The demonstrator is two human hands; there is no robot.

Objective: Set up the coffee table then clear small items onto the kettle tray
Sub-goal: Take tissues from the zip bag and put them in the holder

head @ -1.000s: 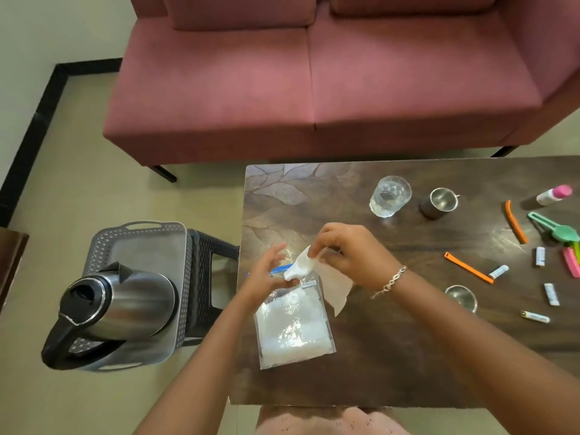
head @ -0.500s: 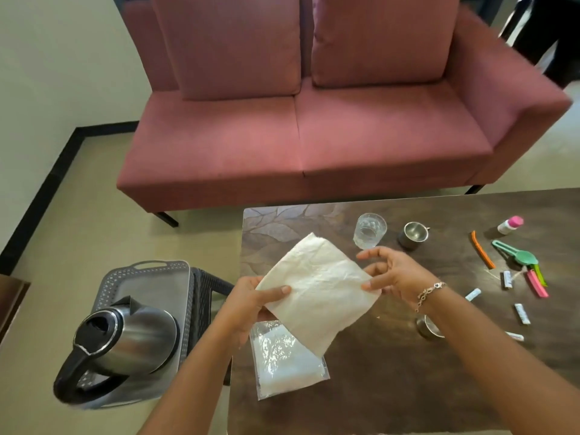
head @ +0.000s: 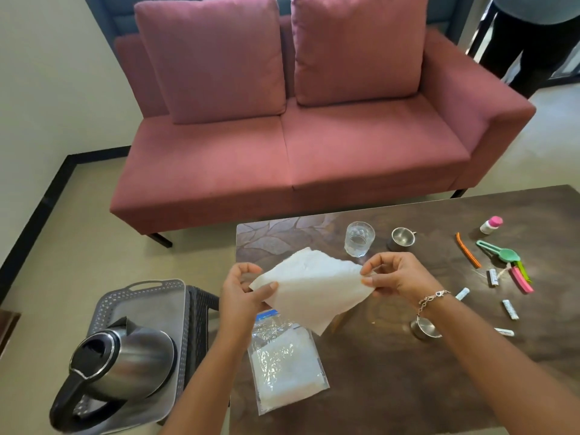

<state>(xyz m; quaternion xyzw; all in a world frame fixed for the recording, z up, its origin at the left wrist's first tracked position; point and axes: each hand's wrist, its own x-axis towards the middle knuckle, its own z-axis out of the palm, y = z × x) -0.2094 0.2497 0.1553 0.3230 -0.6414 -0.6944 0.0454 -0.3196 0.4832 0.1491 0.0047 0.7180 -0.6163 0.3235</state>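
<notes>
Two hands pinch white tissue (head: 310, 285) taut above coffee table (head: 392, 372) near its L edge: left hand (head: 240, 291) grips one corner, right hand (head: 395, 274) the opposite. Plastic packet (head: 284, 362) lies beneath. Kettle (head: 122, 362) on tray (head: 147, 304), L of table.

worktop (head: 408, 372): dark wood-look, semi-gloss. kettle (head: 125, 362): brushed metal, black plastic handle. tray (head: 147, 306): grey perforated plastic. tissue (head: 310, 287): white paper, crinkled, matt. pouch (head: 285, 368): clear glossy plastic. sofa (head: 314, 146): matt pink cloth.
</notes>
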